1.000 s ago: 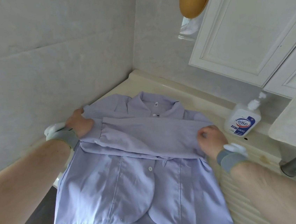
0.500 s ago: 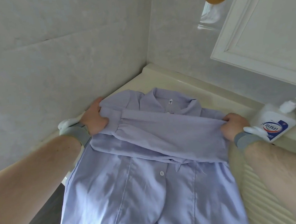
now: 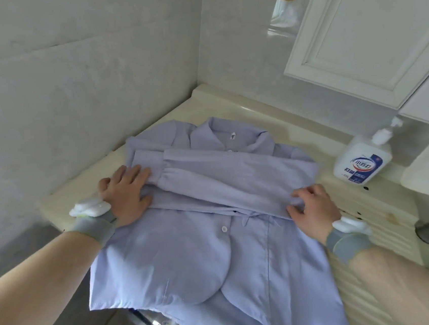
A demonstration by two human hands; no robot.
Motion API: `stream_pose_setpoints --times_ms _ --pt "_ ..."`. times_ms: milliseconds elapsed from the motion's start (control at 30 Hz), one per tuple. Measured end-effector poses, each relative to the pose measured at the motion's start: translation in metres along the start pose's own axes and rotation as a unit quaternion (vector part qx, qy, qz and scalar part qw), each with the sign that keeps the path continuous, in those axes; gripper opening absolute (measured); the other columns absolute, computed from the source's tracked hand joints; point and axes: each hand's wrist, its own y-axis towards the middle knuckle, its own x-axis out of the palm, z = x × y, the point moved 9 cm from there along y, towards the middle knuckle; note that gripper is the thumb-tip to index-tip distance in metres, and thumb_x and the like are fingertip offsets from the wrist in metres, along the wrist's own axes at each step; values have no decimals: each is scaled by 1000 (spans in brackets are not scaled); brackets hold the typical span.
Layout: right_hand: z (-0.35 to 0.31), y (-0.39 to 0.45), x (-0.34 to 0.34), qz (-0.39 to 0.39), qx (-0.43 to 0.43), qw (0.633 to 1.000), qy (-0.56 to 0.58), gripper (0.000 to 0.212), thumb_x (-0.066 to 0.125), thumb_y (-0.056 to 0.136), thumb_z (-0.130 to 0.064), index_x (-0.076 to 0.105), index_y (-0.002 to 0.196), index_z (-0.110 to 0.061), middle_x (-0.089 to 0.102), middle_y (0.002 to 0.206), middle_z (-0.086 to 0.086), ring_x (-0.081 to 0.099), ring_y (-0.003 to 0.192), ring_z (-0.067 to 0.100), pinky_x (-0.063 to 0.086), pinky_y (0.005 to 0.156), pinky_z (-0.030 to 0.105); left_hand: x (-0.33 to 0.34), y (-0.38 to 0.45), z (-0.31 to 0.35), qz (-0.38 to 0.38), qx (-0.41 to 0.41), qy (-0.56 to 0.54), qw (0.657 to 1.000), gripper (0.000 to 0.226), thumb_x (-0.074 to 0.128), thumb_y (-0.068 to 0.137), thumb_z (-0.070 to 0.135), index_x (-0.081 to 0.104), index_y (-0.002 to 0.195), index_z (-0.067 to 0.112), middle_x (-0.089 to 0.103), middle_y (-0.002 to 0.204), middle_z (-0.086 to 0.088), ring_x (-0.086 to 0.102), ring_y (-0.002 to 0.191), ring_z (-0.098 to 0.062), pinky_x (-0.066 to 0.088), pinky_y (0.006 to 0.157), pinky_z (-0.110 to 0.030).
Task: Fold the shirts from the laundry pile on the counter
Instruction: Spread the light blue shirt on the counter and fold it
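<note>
On the cream table in a tiled corner, the lilac shirt lies buttoned with sleeves crossed; left hand presses flat, fingers spread, right hand pinches the fold—advise smoothing outward before folding the hem up.

shirt looking like thin woven cloth, matt, lightly creased, tiny glossy buttons. counter showing smooth cream stone-like top, slight sheen, ribbed section at right. soap bottle being glossy white plastic. wall looking like pale marbled tile, satin. cabinet door wearing smooth white paint.
</note>
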Motion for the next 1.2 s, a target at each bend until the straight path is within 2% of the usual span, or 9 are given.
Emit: stream_pose_setpoints --times_ms 133,233,400,500,733,867,933,1067,1200 --pt "30 -29 6 -39 216 964 150 74 82 63 -47 51 117 -6 55 113 12 57 106 32 44 81 35 -9 -27 -23 97 -83 -23 992 68 64 66 46 55 124 11 53 121 -20 52 104 -41 42 82 -52" --pt "31 -56 17 -88 290 892 335 39 81 67 -22 65 95 1 66 86 10 61 73 22 45 64 29 -11 -54 -38 99 -142 -18 985 58 62 59 45 64 98 2 53 98 -23 52 87 -40 39 73 -46" --pt "24 -96 25 -238 374 791 422 9 61 83 -3 66 86 4 67 66 18 63 51 27 54 59 32 -16 -82 -56 -28 -220 38 974 42 55 74 47 61 105 19 53 113 -11 49 105 -34 41 84 -39" --pt "26 -123 23 -313 378 761 424 13 61 86 -8 67 86 3 69 72 18 65 63 29 53 66 33 -19 -100 -53 -46 -228 -155 960 19 50 84 26 62 84 11 64 96 -18 60 91 -36 45 70 -32" --pt "44 -165 -2 -285 344 703 554 27 57 89 -20 72 92 3 72 95 20 69 86 33 49 86 43 -8 -186 -50 -34 -331 -577 746 19 55 92 17 65 99 3 65 92 -14 62 75 -29 53 63 -34" --pt "53 -204 2 -320 333 738 493 22 59 82 -11 71 92 4 71 98 23 68 84 34 51 84 44 16 -236 -23 -124 -324 -645 681 33 68 87 32 66 106 5 73 101 -14 69 92 -32 57 75 -41" --pt "58 -221 2 -317 330 757 466 23 53 89 -8 67 100 6 68 98 23 65 79 33 52 82 41 24 -258 -11 -168 -321 -623 693 32 68 86 28 64 110 7 72 103 -13 68 95 -31 55 84 -42" --pt "84 -242 -8 -237 352 816 391 18 55 95 -14 58 78 -8 56 47 7 54 40 17 43 38 19 25 -290 -3 -179 -325 -568 735 22 56 87 14 60 108 7 68 86 -11 66 74 -25 54 68 -34" --pt "95 -254 -25 -131 327 829 434 9 53 95 -7 51 98 -16 51 55 8 45 34 15 38 36 19 10 -311 -7 -129 -319 -592 728 16 55 90 12 61 101 2 65 80 -13 64 64 -24 54 55 -28"
